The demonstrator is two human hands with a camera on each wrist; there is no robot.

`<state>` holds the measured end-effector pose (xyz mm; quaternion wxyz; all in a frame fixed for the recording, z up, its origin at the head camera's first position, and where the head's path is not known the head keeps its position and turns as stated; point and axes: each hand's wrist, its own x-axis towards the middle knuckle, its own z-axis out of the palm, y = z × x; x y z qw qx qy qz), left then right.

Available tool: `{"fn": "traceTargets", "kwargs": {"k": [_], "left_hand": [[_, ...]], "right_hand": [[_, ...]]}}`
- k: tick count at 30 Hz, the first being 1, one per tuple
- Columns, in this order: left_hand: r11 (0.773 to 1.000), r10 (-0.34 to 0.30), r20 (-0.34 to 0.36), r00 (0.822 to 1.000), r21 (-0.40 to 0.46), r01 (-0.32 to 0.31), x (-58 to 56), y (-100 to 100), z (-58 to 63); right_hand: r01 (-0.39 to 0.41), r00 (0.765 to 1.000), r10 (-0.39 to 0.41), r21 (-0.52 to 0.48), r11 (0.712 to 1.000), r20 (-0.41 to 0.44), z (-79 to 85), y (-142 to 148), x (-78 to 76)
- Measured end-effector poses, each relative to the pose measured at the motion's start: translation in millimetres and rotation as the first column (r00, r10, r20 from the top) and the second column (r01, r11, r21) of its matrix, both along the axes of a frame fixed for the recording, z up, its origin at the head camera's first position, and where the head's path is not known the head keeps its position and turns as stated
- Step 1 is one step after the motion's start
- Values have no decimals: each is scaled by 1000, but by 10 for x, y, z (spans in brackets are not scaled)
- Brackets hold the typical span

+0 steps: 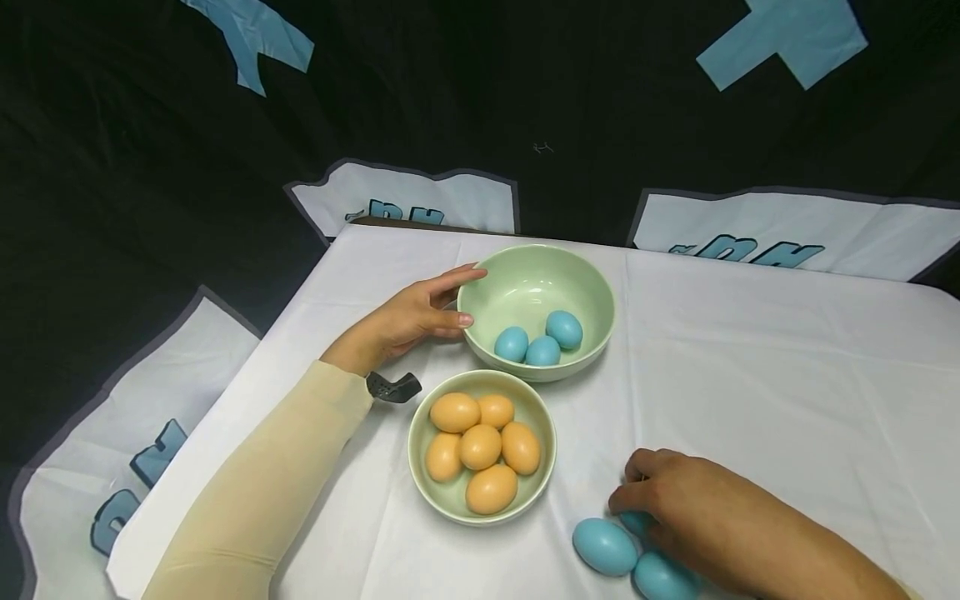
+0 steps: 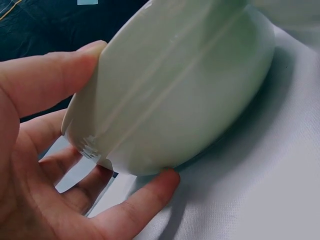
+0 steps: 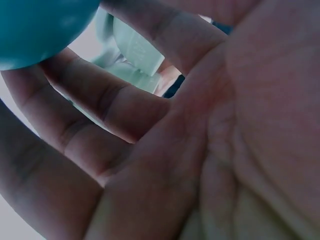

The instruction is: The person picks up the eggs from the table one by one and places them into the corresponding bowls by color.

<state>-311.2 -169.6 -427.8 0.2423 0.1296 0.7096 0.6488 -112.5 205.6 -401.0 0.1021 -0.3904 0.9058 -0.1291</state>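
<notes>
A large pale green bowl [image 1: 536, 275] holds three blue eggs [image 1: 564, 330] on its near side. My left hand [image 1: 408, 321] grips that bowl at its left rim; the left wrist view shows the thumb at the edge and fingers against the outer wall. At the lower right of the head view, my right hand [image 1: 697, 508] bends over a blue egg [image 1: 636, 522], which it partly hides. In the right wrist view, the fingers curve about this egg [image 3: 40, 30]. Two more blue eggs [image 1: 604, 547] lie on the cloth beside it.
A smaller green bowl [image 1: 551, 467] with several yellow-orange eggs [image 1: 480, 447] stands just in front of the large one. White cloth [image 1: 772, 375] covers the table. Behind the table hangs a dark backdrop [image 1: 480, 100] with blue tape [image 1: 787, 37].
</notes>
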Motion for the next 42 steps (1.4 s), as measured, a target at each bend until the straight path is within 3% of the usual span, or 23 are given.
{"fn": "traceTargets", "kwargs": {"k": [12, 17, 29, 39, 42], "left_hand": [[1000, -7, -2, 1000, 4, 7, 8, -4, 16], [1000, -8, -1, 1000, 8, 8, 4, -5, 8], [1000, -5, 2, 1000, 7, 5, 11, -6, 2], [1000, -5, 2, 1000, 14, 5, 14, 5, 11], [1000, 2, 6, 1000, 4, -2, 24, -17, 18]], "right_hand": [[-2, 999, 1, 22, 1000, 45, 4, 14, -20], [-22, 1000, 22, 43, 999, -2, -13, 40, -43], [12, 999, -11, 36, 999, -31, 27, 87, -69], [21, 985, -23, -12, 1000, -172, 34, 79, -101], [17, 984, -23, -33, 999, -176, 56, 58, -141]]}}
